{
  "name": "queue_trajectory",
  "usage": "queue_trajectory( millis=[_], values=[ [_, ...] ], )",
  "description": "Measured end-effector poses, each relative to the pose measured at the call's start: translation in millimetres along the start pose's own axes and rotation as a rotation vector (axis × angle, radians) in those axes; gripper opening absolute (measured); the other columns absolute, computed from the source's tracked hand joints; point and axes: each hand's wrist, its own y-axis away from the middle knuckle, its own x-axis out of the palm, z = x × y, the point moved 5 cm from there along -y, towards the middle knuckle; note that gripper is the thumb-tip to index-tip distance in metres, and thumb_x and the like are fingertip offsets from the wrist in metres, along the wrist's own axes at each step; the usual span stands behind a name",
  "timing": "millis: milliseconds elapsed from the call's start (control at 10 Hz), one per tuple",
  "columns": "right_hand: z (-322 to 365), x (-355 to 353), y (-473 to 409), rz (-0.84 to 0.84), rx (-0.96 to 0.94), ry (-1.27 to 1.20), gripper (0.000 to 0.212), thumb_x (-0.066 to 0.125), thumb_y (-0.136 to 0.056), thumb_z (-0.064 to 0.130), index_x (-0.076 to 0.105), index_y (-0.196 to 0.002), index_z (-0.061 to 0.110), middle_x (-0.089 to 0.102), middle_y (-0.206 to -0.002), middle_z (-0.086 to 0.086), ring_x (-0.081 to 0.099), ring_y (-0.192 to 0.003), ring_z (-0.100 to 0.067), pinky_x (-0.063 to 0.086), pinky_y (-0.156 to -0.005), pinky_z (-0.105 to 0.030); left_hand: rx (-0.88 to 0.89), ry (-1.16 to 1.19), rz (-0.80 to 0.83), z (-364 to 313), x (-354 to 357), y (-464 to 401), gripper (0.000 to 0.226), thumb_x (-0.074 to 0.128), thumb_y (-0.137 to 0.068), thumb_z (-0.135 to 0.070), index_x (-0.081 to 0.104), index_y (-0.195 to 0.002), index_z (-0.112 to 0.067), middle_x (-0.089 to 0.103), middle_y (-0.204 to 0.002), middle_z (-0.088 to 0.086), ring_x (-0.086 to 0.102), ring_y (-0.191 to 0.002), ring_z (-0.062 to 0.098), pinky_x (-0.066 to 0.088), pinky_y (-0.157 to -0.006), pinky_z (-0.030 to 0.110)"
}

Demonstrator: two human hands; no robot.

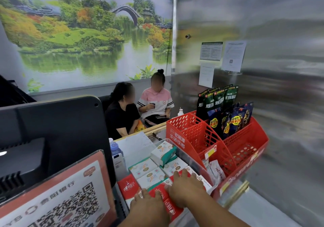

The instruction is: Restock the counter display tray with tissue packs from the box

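Note:
A clear display tray [190, 156] on the counter holds white-and-teal tissue packs [163, 153] at the back and red-and-white tissue packs [128, 185] at the front. My left hand [149, 204] lies palm down on the red packs near the tray's front edge, fingers together. My right hand [186, 186] rests flat across red and white packs a little further in, fingers spread. Neither hand is closed around a pack. No box is in view.
A red perforated rack [233, 149] with dark snack bags [219, 104] stands right of the tray. A black monitor [52, 132] and a QR-code sign [57, 197] stand to the left, a bottle [114, 148] behind. Two people sit beyond the counter.

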Motion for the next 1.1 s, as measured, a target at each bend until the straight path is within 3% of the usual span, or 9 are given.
queue_trajectory(
  millis=[100, 200, 500, 800, 900, 1000, 1100],
  values=[
    [-2, -4, -1, -0.026, -0.023, 0.001, 0.076, 0.036, -0.098, 0.061, 0.016, -0.159, 0.020, 0.011, -0.166, -0.015, 0.017, -0.148, -0.043, 0.025, -0.116, -0.058, 0.056, -0.037, -0.085, 3, -6, 0, 0.062, 0.050, -0.089, -0.047, 0.032, -0.146, -0.028, 0.035, -0.148, 0.017, 0.040, -0.130, 0.036, 0.034, -0.103, 0.051],
    [-4, -10, 1, -0.016, -0.040, -0.007, 0.071, 0.036, -0.099, 0.060, 0.024, -0.157, 0.020, 0.022, -0.163, -0.013, 0.028, -0.145, -0.040, 0.031, -0.113, -0.055, 0.117, -0.034, -0.138, 7, -20, 1, 0.039, 0.047, -0.092, -0.037, 0.053, -0.127, -0.022, 0.058, -0.127, 0.006, 0.056, -0.113, 0.025, 0.046, -0.094, 0.041],
    [-8, -10, 3, -0.057, -0.078, -0.013, 0.066, 0.039, -0.098, 0.061, 0.036, -0.151, 0.022, 0.037, -0.156, -0.010, 0.040, -0.137, -0.035, 0.037, -0.109, -0.050, 0.111, -0.016, -0.131, 9, -34, 1, 0.040, 0.043, -0.094, -0.045, 0.055, -0.121, -0.018, 0.061, -0.121, 0.005, 0.058, -0.106, 0.022, 0.049, -0.090, 0.038],
    [-21, -14, 12, -0.097, -0.178, -0.134, 0.057, 0.045, -0.099, 0.052, 0.042, -0.148, 0.023, 0.044, -0.151, -0.002, 0.048, -0.132, -0.027, 0.044, -0.104, -0.045, 0.169, 0.123, -0.383, -8, -55, 7, 0.026, 0.047, -0.093, -0.036, 0.057, -0.114, -0.023, 0.063, -0.112, 0.000, 0.059, -0.093, 0.016, 0.050, -0.074, 0.030],
    [-31, -19, 16, -0.058, -0.198, -0.287, 0.050, 0.048, -0.100, 0.047, 0.046, -0.145, 0.026, 0.052, -0.145, 0.002, 0.055, -0.125, -0.021, 0.048, -0.101, -0.041, 0.192, 0.144, -0.427, -14, -60, 9, 0.028, 0.048, -0.093, -0.036, 0.057, -0.117, -0.024, 0.063, -0.112, -0.002, 0.059, -0.094, 0.015, 0.051, -0.078, 0.031],
    [-43, -28, 26, -0.099, -0.199, -0.402, 0.038, 0.049, -0.101, 0.043, 0.055, -0.136, 0.029, 0.062, -0.131, 0.006, 0.061, -0.115, -0.015, 0.051, -0.096, -0.036, 0.204, 0.177, -0.439, -18, -66, 9, 0.028, 0.049, -0.092, -0.034, 0.057, -0.119, -0.027, 0.064, -0.113, -0.004, 0.060, -0.093, 0.013, 0.054, -0.080, 0.033],
    [-58, -62, 38, -0.299, -0.219, -0.517, 0.035, 0.048, -0.103, 0.039, 0.057, -0.135, 0.031, 0.061, -0.134, 0.009, 0.060, -0.117, -0.012, 0.050, -0.098, -0.036, 0.216, 0.221, -0.489, -19, -74, 13, 0.027, 0.048, -0.094, -0.033, 0.059, -0.117, -0.026, 0.065, -0.114, -0.003, 0.061, -0.090, 0.012, 0.055, -0.077, 0.031]
  ],
)
